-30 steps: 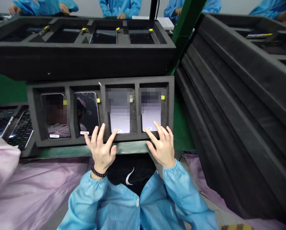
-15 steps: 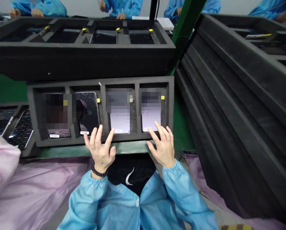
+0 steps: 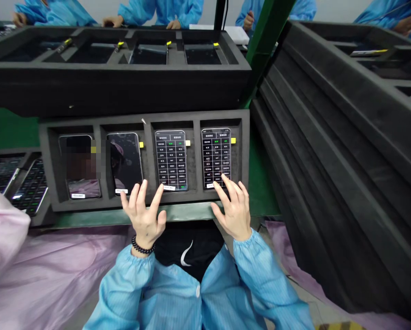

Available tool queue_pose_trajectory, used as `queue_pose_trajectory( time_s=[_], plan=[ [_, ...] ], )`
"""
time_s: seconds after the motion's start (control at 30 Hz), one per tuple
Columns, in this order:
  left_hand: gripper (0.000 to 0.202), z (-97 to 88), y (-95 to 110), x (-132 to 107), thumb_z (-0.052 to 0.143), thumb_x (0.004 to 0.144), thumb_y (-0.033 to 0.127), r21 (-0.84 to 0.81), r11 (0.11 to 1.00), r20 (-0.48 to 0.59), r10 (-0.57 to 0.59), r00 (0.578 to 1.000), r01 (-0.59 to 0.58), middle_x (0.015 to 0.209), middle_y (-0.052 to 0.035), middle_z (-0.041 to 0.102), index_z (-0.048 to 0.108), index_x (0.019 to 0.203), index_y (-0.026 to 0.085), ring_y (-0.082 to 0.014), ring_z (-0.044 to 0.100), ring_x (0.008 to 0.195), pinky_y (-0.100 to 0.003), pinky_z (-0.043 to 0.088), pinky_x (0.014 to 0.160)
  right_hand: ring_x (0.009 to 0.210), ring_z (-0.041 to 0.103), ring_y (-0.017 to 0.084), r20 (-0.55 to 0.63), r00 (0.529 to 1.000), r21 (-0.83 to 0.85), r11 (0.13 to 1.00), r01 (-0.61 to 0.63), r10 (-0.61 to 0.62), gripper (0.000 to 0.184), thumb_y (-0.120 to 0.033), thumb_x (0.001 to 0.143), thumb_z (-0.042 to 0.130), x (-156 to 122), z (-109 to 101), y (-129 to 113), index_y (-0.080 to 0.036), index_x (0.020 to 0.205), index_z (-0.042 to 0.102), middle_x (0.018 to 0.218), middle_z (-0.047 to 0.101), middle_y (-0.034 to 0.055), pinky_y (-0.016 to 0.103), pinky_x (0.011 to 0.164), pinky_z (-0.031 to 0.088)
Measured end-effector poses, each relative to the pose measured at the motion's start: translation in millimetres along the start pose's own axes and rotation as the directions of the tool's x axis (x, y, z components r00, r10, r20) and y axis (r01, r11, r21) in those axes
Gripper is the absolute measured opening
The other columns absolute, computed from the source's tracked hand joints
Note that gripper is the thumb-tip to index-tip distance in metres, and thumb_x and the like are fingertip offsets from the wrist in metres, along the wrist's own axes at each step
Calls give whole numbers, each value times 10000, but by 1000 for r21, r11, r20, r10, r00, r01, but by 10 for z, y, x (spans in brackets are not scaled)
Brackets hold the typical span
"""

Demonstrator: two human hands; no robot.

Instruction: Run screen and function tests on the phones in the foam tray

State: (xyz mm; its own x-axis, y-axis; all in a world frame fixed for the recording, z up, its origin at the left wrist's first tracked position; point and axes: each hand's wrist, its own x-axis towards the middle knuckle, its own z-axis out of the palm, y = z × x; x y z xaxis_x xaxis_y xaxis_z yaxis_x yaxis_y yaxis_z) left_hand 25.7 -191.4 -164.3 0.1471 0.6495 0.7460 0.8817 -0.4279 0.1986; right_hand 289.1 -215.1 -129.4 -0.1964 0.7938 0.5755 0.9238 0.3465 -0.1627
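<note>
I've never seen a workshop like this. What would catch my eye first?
Two lit phones showing dark grids of test buttons sit in the right slots of a black foam tray. The left hand and right hand touch their lower edges with spread fingers. More foam trays lean stacked at right.

Upper foam tray (image 3: 116,91) overhangs behind phone tray (image 3: 147,201), stacked trays (image 3: 329,151) crowd right, front edge open

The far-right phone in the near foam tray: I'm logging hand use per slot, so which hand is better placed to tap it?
Right, probably. The right hand already has fingertips at the bottom edge of the far-right phone; the left hand sits two slots over, fingers spread.
</note>
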Motion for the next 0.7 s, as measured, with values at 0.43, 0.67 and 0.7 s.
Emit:
queue_pose_trajectory(
  time_s=[0.43,0.67,0.7],
  plan=[
    [499,161,229,726,328,1030,380,-164,986,13,35,999,-32,1729,4,171,513,1492,332,-285,133,1617,-569,-50,1326,1308,539,280,-211,963,119,983,-143,166,368,-295,1035,444,412,-69,208,-253,1323,668,1498,546,101,476,1116,465],
    [493,238,220,688,327,1030,388,-193,979,23,-55,998,58,1717,-25,215,538,1472,338,-312,140,1614,-616,-63,1311,1405,450,289,-136,968,28,978,-207,209,426,-303,1048,442,436,40,212,-265,1454,562,1628,377,105,490,1156,432],
    [497,232,215,687,326,1030,399,-190,980,40,-52,998,59,1721,-25,201,521,1484,344,-315,127,1617,-624,-69,1307,1404,445,293,-130,968,21,977,-214,215,425,-307,1048,445,429,43,210,-267,1455,560,1630,372,106,492,1154,434]
  ],
)
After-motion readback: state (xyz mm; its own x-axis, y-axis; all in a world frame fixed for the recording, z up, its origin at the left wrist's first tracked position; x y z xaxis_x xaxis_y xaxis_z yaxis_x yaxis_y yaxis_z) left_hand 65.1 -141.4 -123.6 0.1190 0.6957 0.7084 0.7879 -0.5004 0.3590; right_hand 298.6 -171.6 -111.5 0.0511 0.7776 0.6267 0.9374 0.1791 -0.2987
